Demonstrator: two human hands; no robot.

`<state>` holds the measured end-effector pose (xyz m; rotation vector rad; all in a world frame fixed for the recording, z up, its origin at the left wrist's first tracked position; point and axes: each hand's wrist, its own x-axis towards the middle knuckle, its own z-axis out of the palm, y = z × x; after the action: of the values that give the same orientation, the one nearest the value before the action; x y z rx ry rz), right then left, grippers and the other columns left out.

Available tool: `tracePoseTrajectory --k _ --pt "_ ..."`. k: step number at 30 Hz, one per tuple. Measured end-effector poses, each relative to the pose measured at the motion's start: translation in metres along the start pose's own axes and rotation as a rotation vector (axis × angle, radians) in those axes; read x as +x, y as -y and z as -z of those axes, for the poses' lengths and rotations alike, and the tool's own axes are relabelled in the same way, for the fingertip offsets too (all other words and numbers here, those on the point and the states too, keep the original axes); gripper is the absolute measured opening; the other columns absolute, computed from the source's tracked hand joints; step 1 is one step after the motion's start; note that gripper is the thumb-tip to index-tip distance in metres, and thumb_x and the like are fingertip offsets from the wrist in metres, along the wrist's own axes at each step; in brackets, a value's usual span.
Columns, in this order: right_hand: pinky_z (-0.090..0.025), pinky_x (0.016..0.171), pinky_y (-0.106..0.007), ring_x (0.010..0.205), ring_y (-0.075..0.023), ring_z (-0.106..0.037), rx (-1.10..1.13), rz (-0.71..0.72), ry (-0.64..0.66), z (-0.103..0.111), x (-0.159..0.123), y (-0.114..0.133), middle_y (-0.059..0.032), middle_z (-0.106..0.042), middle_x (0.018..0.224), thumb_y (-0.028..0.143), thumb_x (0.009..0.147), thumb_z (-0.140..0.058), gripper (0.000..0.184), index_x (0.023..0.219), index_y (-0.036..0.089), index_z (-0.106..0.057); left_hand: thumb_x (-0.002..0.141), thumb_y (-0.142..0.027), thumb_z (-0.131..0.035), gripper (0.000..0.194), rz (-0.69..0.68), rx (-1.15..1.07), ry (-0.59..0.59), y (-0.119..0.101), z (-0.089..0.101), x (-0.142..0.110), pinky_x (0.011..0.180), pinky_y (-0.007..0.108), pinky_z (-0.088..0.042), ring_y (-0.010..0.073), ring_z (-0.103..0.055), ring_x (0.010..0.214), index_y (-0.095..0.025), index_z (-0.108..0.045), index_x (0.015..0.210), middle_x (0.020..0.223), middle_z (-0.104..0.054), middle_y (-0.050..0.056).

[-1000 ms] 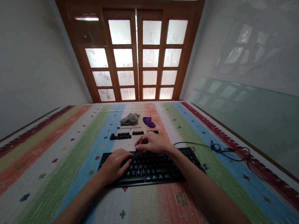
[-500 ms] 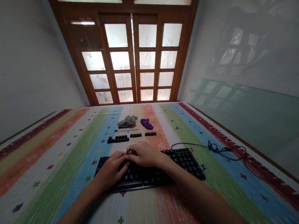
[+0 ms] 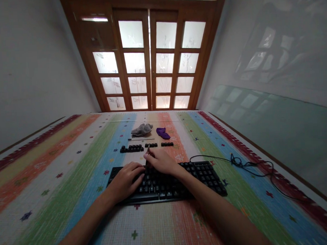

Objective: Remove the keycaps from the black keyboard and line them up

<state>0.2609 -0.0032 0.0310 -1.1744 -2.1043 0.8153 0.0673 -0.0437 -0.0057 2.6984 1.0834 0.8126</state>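
A black keyboard (image 3: 156,196) lies across the striped cloth in front of me. My left hand (image 3: 129,179) rests on its left part, fingers stretched over the keys and holding nothing that I can see. My right hand (image 3: 161,161) is just right of it, above the upper rows. Its fingers are pinched round a small, slim metallic tool (image 3: 148,149) that points up; its exact kind is too small to tell. Beyond the keyboard, loose black keycaps stand in a row of three groups: a left one (image 3: 132,149), a middle one (image 3: 151,145) and a right one (image 3: 167,144).
Behind the keycaps lie a thin stick with a dark end (image 3: 141,139), a crumpled grey cloth (image 3: 142,130) and a purple cloth (image 3: 163,133). The keyboard's black cable (image 3: 245,164) loops off to the right. White walls flank the table, with a wooden glazed door (image 3: 149,61) beyond.
My right hand has shifted slightly right and away from my left hand, the metallic tool still in its fingers. My left hand stays on the keyboard. The view has tilted slightly.
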Motion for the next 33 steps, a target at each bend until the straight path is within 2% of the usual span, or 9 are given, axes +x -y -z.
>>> tracePoseTrajectory --k 3,5,11,14,18,22,25,29,33 --pt "-0.043 0.058 -0.023 0.056 -0.0123 -0.06 0.143 -0.114 -0.005 -0.001 0.003 -0.01 -0.0021 -0.064 0.064 0.023 0.097 -0.048 0.026 0.073 0.016 -0.055 0.095 -0.024 -0.048 0.022 0.005 0.0 0.001 -0.001 0.001 0.0 0.087 0.038 -0.053 0.0216 -0.064 0.095 -0.02 -0.066 0.107 0.103 -0.068 0.008" --pt "-0.044 0.055 -0.023 0.052 -0.0116 -0.06 0.218 -0.137 0.024 0.0 0.004 -0.014 -0.0016 -0.064 0.065 0.023 0.097 -0.048 0.024 0.074 0.016 -0.054 0.095 -0.024 -0.048 0.022 0.015 -0.01 0.001 -0.001 0.002 0.0 0.088 0.038 -0.053 0.0217 -0.064 0.095 -0.02 -0.066 0.108 0.104 -0.068 0.008" --pt "-0.047 0.059 -0.022 0.056 -0.0112 -0.063 0.23 -0.028 0.014 0.014 0.002 -0.003 -0.0026 -0.068 0.068 0.021 0.095 -0.049 0.02 0.077 0.015 -0.056 0.095 -0.03 -0.051 0.025 0.079 -0.096 -0.02 -0.002 0.004 0.001 0.09 0.038 -0.053 0.022 -0.065 0.1 -0.022 -0.061 0.117 0.108 -0.069 0.007" --pt "-0.048 0.062 -0.024 0.059 -0.0122 -0.065 0.237 0.026 0.044 0.021 -0.001 0.003 -0.0046 -0.069 0.072 0.025 0.096 -0.048 0.022 0.079 0.014 -0.057 0.094 -0.036 -0.055 0.029 0.169 -0.176 -0.039 -0.003 0.004 0.001 0.091 0.039 -0.054 0.0221 -0.067 0.1 -0.023 -0.061 0.119 0.111 -0.071 0.007" --pt "-0.049 0.063 -0.024 0.06 -0.0123 -0.065 0.261 0.06 0.093 0.027 -0.002 0.006 -0.0044 -0.068 0.075 0.026 0.097 -0.048 0.02 0.083 0.015 -0.056 0.09 -0.04 -0.061 0.034 0.334 -0.377 -0.06 -0.005 0.006 0.003 0.086 0.039 -0.057 0.0212 -0.071 0.088 -0.022 -0.062 0.118 0.107 -0.074 0.006" --pt "-0.05 0.061 -0.023 0.059 -0.0106 -0.063 0.35 0.065 0.116 0.029 -0.005 0.01 -0.0016 -0.065 0.076 0.024 0.096 -0.047 0.013 0.089 0.016 -0.055 0.085 -0.042 -0.064 0.04 0.431 -0.624 -0.091 -0.006 0.007 0.005 0.09 0.042 -0.057 0.0231 -0.07 0.096 -0.019 -0.062 0.118 0.111 -0.072 0.009" --pt "-0.05 0.06 -0.023 0.058 -0.0099 -0.062 0.396 0.081 0.173 0.033 -0.007 0.014 -0.0009 -0.062 0.079 0.02 0.096 -0.044 0.012 0.096 0.015 -0.055 0.081 -0.04 -0.069 0.039 0.46 -0.758 -0.113 -0.005 0.006 0.006 0.096 0.043 -0.054 0.0236 -0.068 0.102 -0.019 -0.063 0.114 0.113 -0.071 0.008" --pt "-0.05 0.064 -0.024 0.063 -0.0098 -0.064 0.341 0.16 0.261 0.04 -0.009 0.014 -0.0012 -0.061 0.085 0.021 0.096 -0.046 0.014 0.102 0.014 -0.057 0.076 -0.037 -0.074 0.037 0.472 -0.862 -0.128 0.0 0.003 0.005 0.094 0.041 -0.053 0.0222 -0.067 0.099 -0.019 -0.065 0.107 0.106 -0.072 0.006" --pt "-0.051 0.067 -0.026 0.067 -0.0104 -0.065 0.302 0.236 0.323 0.046 -0.009 0.011 -0.0029 -0.063 0.092 0.025 0.096 -0.048 0.017 0.105 0.016 -0.06 0.078 -0.036 -0.074 0.031 0.454 -0.909 -0.136 0.002 0.005 0.005 0.092 0.038 -0.053 0.0208 -0.066 0.097 -0.018 -0.065 0.103 0.104 -0.07 0.006"
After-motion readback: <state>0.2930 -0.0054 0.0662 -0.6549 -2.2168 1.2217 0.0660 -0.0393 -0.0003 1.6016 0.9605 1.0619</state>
